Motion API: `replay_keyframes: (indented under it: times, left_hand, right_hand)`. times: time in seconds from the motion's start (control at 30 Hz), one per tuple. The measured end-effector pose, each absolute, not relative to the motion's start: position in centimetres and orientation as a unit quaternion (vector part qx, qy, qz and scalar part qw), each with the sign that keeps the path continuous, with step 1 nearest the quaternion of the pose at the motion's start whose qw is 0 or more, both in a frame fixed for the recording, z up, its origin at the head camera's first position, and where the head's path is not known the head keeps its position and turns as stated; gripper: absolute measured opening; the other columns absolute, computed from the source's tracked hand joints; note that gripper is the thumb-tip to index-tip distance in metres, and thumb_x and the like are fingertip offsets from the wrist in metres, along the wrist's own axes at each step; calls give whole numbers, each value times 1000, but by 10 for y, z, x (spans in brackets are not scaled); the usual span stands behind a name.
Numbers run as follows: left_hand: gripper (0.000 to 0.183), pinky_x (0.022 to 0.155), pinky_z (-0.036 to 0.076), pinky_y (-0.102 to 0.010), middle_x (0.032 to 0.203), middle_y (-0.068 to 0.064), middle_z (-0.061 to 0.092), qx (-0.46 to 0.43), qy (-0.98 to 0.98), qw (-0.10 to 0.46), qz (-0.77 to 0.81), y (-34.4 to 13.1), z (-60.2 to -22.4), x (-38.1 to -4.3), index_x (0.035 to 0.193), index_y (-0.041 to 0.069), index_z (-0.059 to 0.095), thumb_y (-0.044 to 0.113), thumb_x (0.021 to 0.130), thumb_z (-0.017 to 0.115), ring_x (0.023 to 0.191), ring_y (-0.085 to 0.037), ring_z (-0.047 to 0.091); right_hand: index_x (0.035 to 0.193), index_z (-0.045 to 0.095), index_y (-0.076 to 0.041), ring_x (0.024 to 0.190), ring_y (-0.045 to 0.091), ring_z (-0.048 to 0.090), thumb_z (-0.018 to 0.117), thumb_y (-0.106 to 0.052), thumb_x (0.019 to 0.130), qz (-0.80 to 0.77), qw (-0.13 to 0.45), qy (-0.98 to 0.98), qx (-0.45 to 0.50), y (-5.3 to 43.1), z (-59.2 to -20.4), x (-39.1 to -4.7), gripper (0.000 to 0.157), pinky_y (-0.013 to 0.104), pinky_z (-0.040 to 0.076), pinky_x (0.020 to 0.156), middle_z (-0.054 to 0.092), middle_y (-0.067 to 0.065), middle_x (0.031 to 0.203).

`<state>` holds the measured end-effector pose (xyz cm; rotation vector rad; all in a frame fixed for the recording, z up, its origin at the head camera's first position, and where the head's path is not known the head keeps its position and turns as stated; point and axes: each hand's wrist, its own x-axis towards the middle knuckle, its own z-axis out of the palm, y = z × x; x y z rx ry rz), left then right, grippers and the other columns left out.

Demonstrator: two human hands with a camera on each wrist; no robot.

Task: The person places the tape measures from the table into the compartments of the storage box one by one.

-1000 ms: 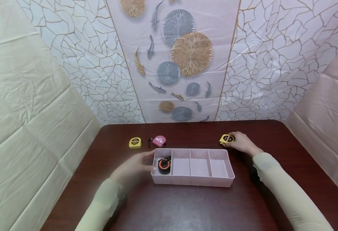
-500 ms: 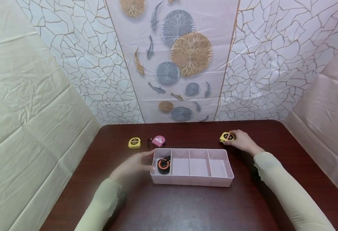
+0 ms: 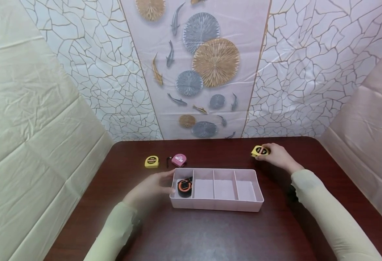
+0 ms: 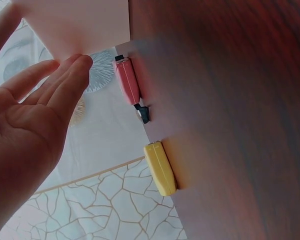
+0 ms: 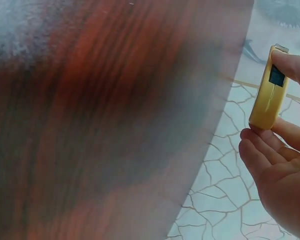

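Note:
My right hand [image 3: 279, 158] pinches a yellow tape measure [image 3: 260, 150] with a dark round label, behind the right end of the pink divided box [image 3: 217, 205]. In the right wrist view, thumb and fingers hold this yellow case [image 5: 266, 104] by opposite edges, above the table. My left hand [image 3: 150, 188] rests its fingertips on the box's left end, fingers nearly straight in the left wrist view. An orange-and-black tape measure [image 3: 185, 187] lies in the leftmost compartment. Behind the box's left side are a pink tape measure [image 3: 179, 160] and another yellow tape measure [image 3: 152, 162].
The dark reddish-brown table [image 3: 191, 235] has rounded back corners. A patterned cloth [image 3: 207, 108] hangs along its far edge, with plain cream cloth [image 3: 47, 145] at the left side. A short black strap [image 3: 168, 161] sticks out beside the pink tape measure.
My right hand has lifted the yellow tape measure slightly and carried it a little back and to the right. My left hand stays at the end of the box.

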<state>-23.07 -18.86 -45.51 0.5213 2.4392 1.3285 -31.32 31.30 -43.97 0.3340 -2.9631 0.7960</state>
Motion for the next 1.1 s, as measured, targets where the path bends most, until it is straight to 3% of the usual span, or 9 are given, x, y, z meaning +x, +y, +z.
replay_keyframes:
  times: [0.37, 0.6, 1.1]
  left_hand:
    - [80, 111, 39, -45, 152, 11, 47, 171, 856, 161, 460, -188, -460, -229, 153, 30, 45, 38, 83, 83, 126, -13, 58]
    - [77, 115, 33, -44, 150, 14, 49, 175, 869, 142, 439, -184, -455, -227, 150, 33, 48, 42, 82, 82, 137, -6, 43]
    - [77, 116, 31, -48, 148, 15, 51, 146, 850, 164, 478, -186, -454, -230, 148, 36, 51, 42, 79, 84, 135, -6, 44]
  right_hand:
    - [137, 49, 15, 98, 35, 59, 76, -36, 89, 265, 24, -959, 96, 318, -423, -309, 75, 48, 47, 83, 61, 30, 122]
    - [140, 48, 12, 94, 32, 58, 75, -36, 90, 266, 23, -959, 93, 321, -413, -308, 74, 43, 47, 77, 60, 29, 121]
    - [139, 52, 8, 90, 30, 59, 75, -36, 90, 258, 36, -959, 108, 317, -384, -308, 69, 40, 45, 74, 65, 23, 113]
